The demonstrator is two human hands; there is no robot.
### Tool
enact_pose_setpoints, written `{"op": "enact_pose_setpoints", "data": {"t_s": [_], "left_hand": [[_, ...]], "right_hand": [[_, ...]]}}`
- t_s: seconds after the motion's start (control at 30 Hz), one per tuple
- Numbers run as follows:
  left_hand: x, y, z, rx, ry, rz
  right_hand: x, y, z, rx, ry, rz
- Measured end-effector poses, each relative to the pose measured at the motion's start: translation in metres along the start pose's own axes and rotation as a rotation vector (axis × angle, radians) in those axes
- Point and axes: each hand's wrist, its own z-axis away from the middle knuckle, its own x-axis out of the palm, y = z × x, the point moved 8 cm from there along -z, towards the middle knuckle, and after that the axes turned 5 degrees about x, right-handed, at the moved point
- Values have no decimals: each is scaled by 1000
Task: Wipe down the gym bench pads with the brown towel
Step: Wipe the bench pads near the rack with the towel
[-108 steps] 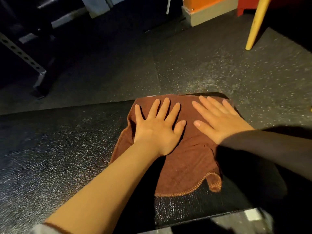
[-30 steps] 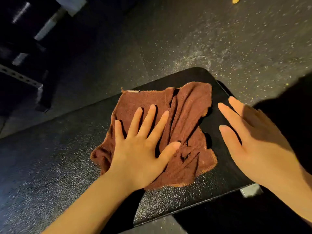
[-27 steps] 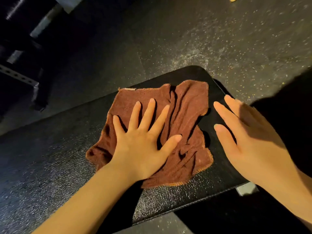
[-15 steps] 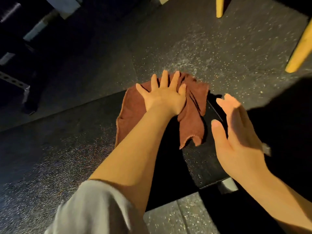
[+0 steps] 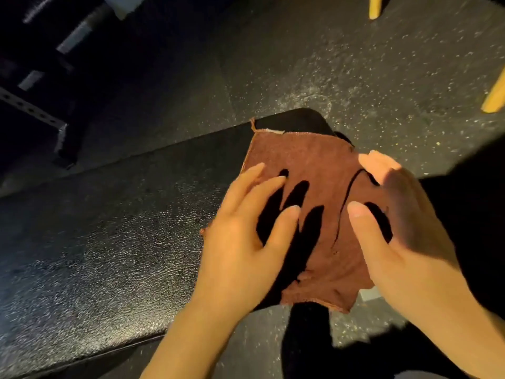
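Both hands are on the brown towel (image 5: 314,203) now. My left hand (image 5: 243,239) hovers over or rests on its left part with the fingers spread and straight, casting dark finger shadows on the cloth; I cannot tell whether the palm bears down. My right hand (image 5: 404,225) has come in from the side, where half a second ago it hung apart from the cloth, and lies along the towel's right edge with the fingers extended and the thumb stretched toward the middle; whether the fingertips curl over the edge is hidden by blur.

Since that last stroke, when my left arm was stretched to the far rim, the towel has come back toward me and opened out. It covers the end of the bench pad (image 5: 109,242), its near corner hanging past the near edge, its far corner at the pad's rounded end corner.

I judge this a reset: cloth flattened, two palms ready for another pass. Most of the pad's textured surface lies to the left.
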Motion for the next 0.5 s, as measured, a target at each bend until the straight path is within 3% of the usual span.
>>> {"op": "enact_pose_setpoints", "data": {"t_s": [0.07, 0.17, 0.27, 0.5], "left_hand": [[-39, -21, 26, 0, 127, -202], [-54, -50, 62, -21, 134, -459], [-45, -58, 78, -14, 151, -589], [-41, -54, 78, 78, 239, -628]], "right_hand": [[30, -24, -4, -89, -225, 172], [92, -32, -5, -105, -622, 545], [115, -31, -24, -124, -620, 649], [131, 1, -116, -9, -621, 688]]}}
